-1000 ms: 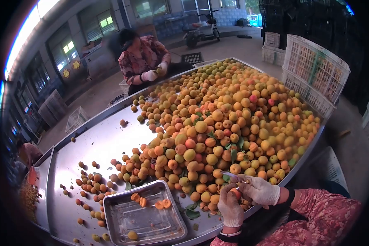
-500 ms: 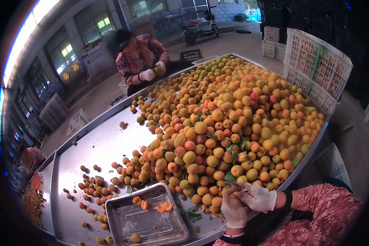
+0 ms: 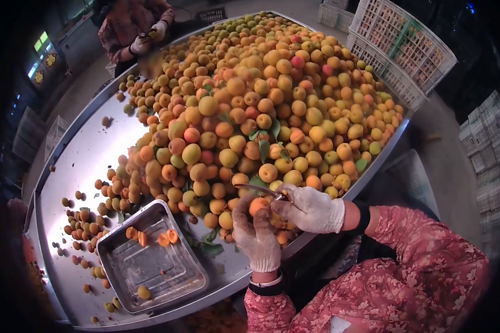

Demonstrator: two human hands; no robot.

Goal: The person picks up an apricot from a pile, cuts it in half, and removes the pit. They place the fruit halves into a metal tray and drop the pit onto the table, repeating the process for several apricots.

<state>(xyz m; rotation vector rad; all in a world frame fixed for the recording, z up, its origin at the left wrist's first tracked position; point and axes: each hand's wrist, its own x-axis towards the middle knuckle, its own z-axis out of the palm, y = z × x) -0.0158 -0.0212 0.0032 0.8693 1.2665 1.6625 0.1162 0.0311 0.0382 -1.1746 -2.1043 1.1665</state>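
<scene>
My left hand (image 3: 254,238), in a soiled white glove, has its fingers closed around an orange apricot (image 3: 258,206) at the near edge of the heap. Just to its right, my gloved right hand (image 3: 315,210) is shut on a small knife (image 3: 261,189). The knife's thin curved blade points left, above the apricot in my left hand. A metal tray (image 3: 150,266) lies to the left of my hands. Inside it are a few orange apricot halves (image 3: 168,238) and one whole yellowish apricot (image 3: 144,292).
A large heap of apricots (image 3: 294,105) with some leaves covers much of the metal table (image 3: 83,155). Scattered apricots lie left of the tray. Across the table, a gloved co-worker (image 3: 133,28) handles something dark. Stacked plastic crates (image 3: 403,47) stand at the far right.
The view has tilted down and shifted right. My hands are a little apart now, showing an apricot in the left and the knife blade in the right. The tray's contents look unchanged.
</scene>
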